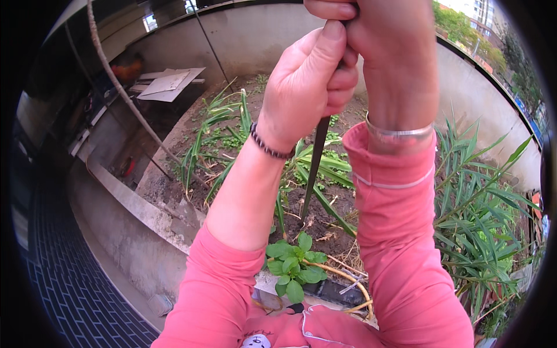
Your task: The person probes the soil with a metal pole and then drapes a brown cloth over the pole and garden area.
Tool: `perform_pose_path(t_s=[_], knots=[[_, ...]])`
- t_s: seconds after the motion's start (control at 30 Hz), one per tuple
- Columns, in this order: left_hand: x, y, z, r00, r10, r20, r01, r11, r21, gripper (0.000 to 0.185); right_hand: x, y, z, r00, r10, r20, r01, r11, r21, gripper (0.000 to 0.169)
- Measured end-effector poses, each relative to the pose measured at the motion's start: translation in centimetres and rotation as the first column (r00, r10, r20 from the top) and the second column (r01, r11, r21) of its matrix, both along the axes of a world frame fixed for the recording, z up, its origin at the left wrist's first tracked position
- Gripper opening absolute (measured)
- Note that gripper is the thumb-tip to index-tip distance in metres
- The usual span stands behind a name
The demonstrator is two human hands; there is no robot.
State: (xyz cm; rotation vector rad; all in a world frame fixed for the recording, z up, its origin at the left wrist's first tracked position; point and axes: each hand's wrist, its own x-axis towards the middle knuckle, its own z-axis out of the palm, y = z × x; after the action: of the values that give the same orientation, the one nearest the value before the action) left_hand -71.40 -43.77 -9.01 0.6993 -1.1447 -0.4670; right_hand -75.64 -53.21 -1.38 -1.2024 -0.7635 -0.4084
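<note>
Both of my hands are raised at the top middle of the head view, one close above the other. My left hand (307,78) is closed round a dark, narrow stake or rod (317,161), which runs down to the soil; whether it is metal or wood I cannot tell. Right above it, my right hand (370,26) grips the upper part, cut off partly by the picture's top edge. The rod's lower tip meets the dark soil (296,202) among long strap-like leaves (333,211). Nearer my body grows a small broad-leaved green plant (296,265).
A low concrete edge (143,217) bounds the bed at left, with a slanting pole (126,93) behind it. White boards (169,85) lie at upper left. A bushy narrow-leaved plant (474,209) stands at right. A yellowish hose (348,276) lies near my body; a wall (261,32) stands behind.
</note>
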Motion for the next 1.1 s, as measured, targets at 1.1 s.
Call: perform_pose_path(t_s=[1.1], knots=[[1.1,1.3,-6.7,0.910,0.389,-0.143,-0.406,0.907,-0.115,0.027,0.4,3.1,-2.8,0.812,-0.495,0.310,0.513,0.858,0.025,0.038]])
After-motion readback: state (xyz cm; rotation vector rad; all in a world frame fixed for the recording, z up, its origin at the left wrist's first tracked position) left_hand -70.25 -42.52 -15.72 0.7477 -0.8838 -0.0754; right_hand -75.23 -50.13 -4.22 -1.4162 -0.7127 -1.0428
